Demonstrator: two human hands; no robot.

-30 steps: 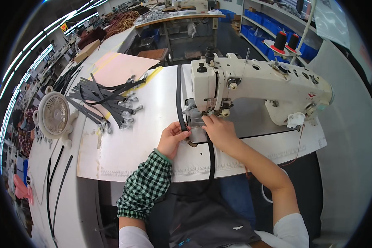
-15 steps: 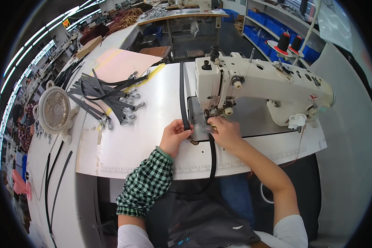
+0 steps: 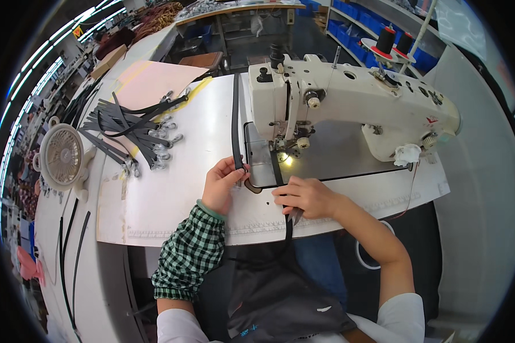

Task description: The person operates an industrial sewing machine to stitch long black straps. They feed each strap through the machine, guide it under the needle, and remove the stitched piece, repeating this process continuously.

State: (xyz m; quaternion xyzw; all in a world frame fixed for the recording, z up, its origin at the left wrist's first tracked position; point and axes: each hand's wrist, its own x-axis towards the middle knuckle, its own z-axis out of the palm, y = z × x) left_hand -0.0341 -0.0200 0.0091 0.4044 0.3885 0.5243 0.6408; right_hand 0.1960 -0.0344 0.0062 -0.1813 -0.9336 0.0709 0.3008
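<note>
I see a black strap (image 3: 235, 128) lying along the white table (image 3: 171, 200), running from the far side past the left end of the sewing machine (image 3: 349, 97) toward me. A second run of black strap (image 3: 276, 168) passes under the needle area, crosses the metal plate (image 3: 260, 163) and drops over the table's near edge into the lap.

My left hand (image 3: 223, 186) pinches the near end of the first strap between thumb and fingertips, just left of the plate. My right hand (image 3: 306, 197) lies curled over the second run at the plate's near edge, pressing it to the table; a pair of small snips (image 3: 296, 215) pokes out under the fingers.

A small lamp glows beside the presser foot. Further left on the table is a heap of black straps with metal clips (image 3: 134, 134), partly on a pink sheet (image 3: 151, 83). A small white fan (image 3: 63, 155) stands at the table's left edge. Two thread cones (image 3: 393, 41) stand behind the machine.
</note>
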